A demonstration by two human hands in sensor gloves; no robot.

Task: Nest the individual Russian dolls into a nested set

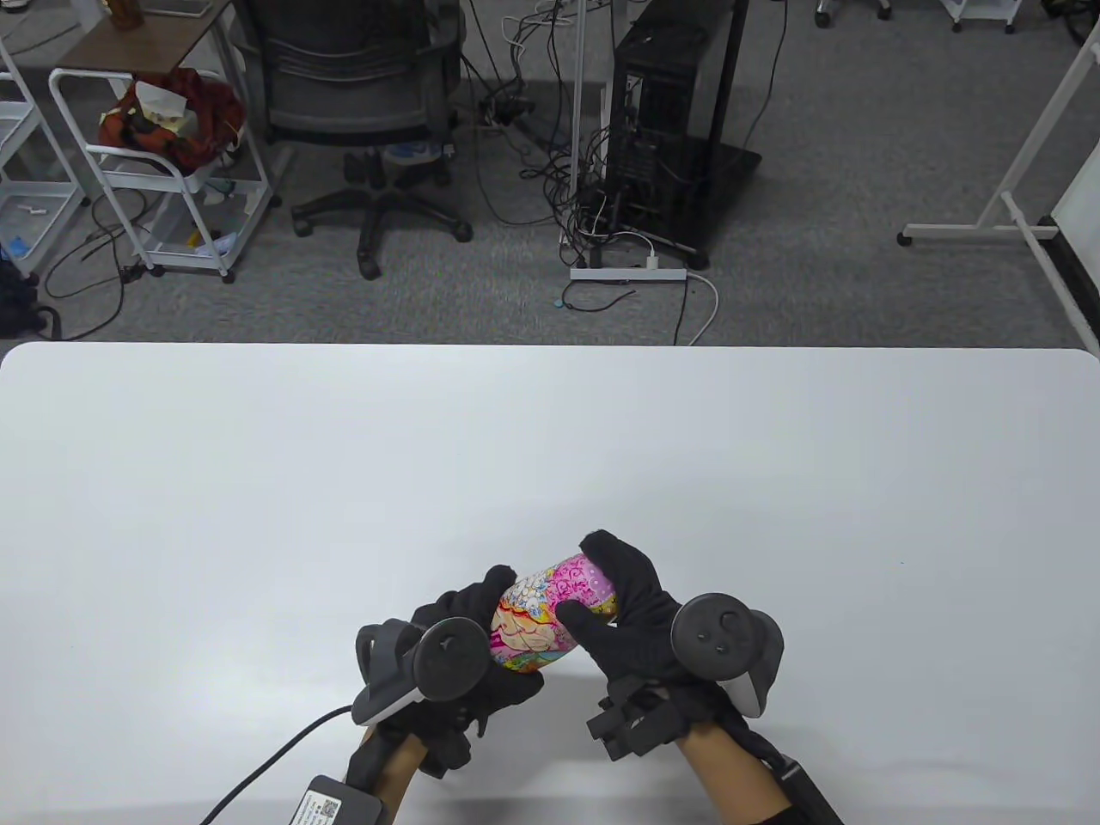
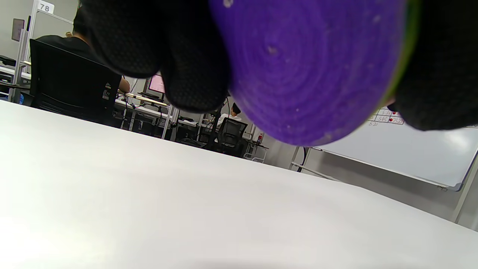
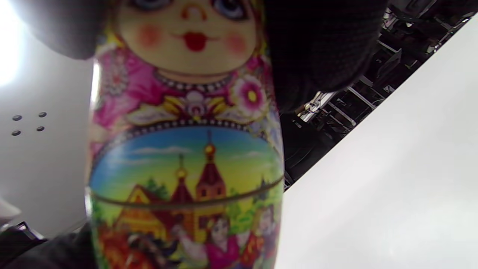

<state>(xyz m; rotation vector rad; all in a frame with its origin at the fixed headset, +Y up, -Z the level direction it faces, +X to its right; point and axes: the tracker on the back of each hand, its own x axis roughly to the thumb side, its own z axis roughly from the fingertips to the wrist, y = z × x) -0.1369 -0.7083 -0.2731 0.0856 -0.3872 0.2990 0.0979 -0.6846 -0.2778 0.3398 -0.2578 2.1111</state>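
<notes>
One large Russian doll (image 1: 550, 619), pink with colourful painting, is held tilted just above the white table (image 1: 550, 447) near its front edge. My left hand (image 1: 481, 653) grips its lower half; my right hand (image 1: 614, 601) grips its head end. The left wrist view shows the doll's purple base (image 2: 306, 71) between my gloved fingers (image 2: 194, 74). The right wrist view shows the doll's painted face and village scene (image 3: 186, 149), with the seam between the halves closed, and my fingers (image 3: 321, 48) around the head. No other doll is in view.
Beyond the table's far edge stand an office chair (image 1: 361, 103), a white cart (image 1: 163, 163), a computer tower (image 1: 662, 120) with cables, and a whiteboard stand (image 1: 1023, 189). A cable (image 1: 275, 756) runs from my left wrist.
</notes>
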